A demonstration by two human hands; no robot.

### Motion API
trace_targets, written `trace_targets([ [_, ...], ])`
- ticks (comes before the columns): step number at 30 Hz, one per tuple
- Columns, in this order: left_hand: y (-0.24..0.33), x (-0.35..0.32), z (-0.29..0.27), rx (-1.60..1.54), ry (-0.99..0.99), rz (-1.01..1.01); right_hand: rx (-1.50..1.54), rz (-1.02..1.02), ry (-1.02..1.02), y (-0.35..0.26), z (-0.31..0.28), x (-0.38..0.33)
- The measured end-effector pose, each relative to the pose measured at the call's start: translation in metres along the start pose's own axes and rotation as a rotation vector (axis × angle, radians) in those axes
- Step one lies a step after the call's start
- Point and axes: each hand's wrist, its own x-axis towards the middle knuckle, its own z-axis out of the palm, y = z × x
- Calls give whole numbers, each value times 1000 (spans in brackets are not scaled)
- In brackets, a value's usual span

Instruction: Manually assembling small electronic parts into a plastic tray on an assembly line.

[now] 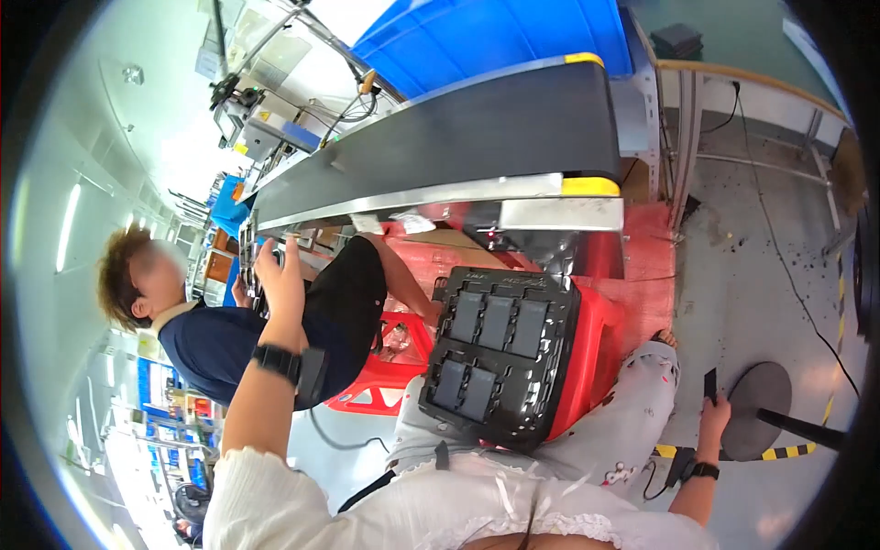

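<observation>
One compartment tray [524, 390] sat near the conveyor belt [458, 126]. Right hand [715, 419] gripped a slab [709, 382] over grey floor [724, 316]; left hand's [281, 277] grip was unclear.

The single head view looks down and forward from the wearer's own head — a wide fisheye, straight edges bowing toward a black rim. The white lace-trimmed fabric blouse [431, 506] sits nearest, along the lower edge; the black rectangular plastic tray [526, 394] lies close beyond — the long dark-grey conveyor belt [477, 133] farther off, up top.
</observation>
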Motion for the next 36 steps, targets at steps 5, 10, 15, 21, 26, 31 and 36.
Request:
trace_targets([
  [5, -65, 57, -57, 255, 145, -343, 74, 54, 0, -72, -48, -120],
  [10, -140, 70, -13, -1539, 48, -1043, -19, 94, 54, -101, -79, -179],
  [15, -375, 136, -34, -2289, -305, -914, 109, 0, -80, -211, -91, -200],
  [21, -126, -16, -14, -1650, -163, -633, -52, -400, -329, -371, -105, -239],
  [26, -90, -131, -98, -1300, -328, -670, -66, -635, -695, -438, -42, -241],
  [31, -110, -190, -117, -1474, -640, -647, -198, -691, -848, -416, 30, -212],
  [36, -128, -215, -123, -1541, -532, -719, -510, -1052, -462, -417, 38, -252],
])
